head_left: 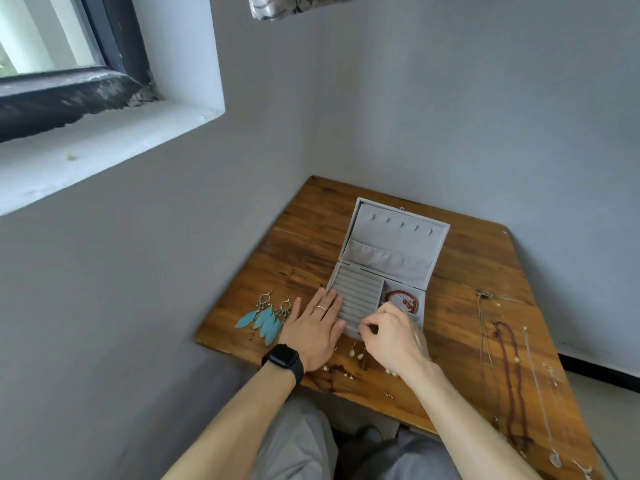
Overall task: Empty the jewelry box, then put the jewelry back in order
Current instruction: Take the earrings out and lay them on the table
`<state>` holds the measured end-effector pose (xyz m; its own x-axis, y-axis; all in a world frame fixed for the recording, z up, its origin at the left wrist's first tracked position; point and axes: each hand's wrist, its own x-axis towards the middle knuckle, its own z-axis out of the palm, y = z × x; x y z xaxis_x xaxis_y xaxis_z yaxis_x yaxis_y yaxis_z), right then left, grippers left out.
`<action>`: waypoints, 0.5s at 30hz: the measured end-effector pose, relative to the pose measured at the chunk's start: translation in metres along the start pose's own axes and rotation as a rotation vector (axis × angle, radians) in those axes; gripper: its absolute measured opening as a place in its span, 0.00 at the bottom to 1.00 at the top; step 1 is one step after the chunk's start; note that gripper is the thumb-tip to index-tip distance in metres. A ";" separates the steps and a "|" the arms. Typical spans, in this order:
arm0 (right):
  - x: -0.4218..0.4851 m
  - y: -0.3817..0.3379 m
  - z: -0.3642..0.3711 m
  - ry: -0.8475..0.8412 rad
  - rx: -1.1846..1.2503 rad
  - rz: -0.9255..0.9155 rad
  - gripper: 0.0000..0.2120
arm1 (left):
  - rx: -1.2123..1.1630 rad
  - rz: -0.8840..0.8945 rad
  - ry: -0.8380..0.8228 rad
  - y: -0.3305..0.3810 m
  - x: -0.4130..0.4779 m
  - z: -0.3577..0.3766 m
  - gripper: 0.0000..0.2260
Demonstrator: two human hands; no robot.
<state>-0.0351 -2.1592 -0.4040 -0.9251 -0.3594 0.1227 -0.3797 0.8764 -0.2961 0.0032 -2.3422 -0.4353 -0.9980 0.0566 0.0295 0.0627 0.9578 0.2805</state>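
A grey jewelry box (pixel 388 261) stands open on the wooden table (pixel 464 258), lid leaning back. A red bead bracelet (pixel 403 299) lies in its right compartment. My left hand (pixel 317 329) rests flat with straight fingers on the box's left edge beside the ring rolls (pixel 358 296). My right hand (pixel 389 336) hovers over the box's front edge, its fingertips pinched together on something too small to make out. Small earrings (pixel 356 353) and pearls (pixel 391 372) lie on the table below the hands.
Two turquoise feather earrings (pixel 265 317) lie left of the box. Several necklaces lie at the right: a thin chain (pixel 483 327), a dark red bead strand (pixel 510 379) and a silver pendant chain (pixel 540 396). Walls close in at the back and left.
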 end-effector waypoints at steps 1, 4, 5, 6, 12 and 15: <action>0.004 -0.003 -0.002 -0.016 0.021 0.032 0.11 | 0.005 -0.004 0.000 0.000 0.000 0.000 0.25; 0.018 -0.010 -0.010 -0.130 0.081 0.131 0.11 | 0.022 -0.013 -0.008 0.001 -0.001 0.000 0.25; 0.022 -0.012 -0.013 -0.176 0.093 0.157 0.10 | 0.027 -0.013 -0.012 0.001 -0.001 -0.001 0.25; 0.026 -0.015 -0.016 -0.216 0.074 0.169 0.09 | 0.031 -0.013 -0.014 0.002 0.000 -0.001 0.26; 0.023 -0.024 -0.019 -0.225 -0.146 0.100 0.12 | 0.036 -0.014 -0.018 0.001 0.000 -0.002 0.26; 0.007 -0.011 -0.024 -0.172 0.232 0.149 0.08 | 0.026 -0.025 -0.024 0.002 0.002 -0.006 0.27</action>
<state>-0.0376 -2.1641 -0.3771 -0.9496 -0.2989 -0.0943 -0.2121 0.8343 -0.5090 0.0012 -2.3420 -0.4294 -0.9992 0.0396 -0.0007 0.0381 0.9659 0.2560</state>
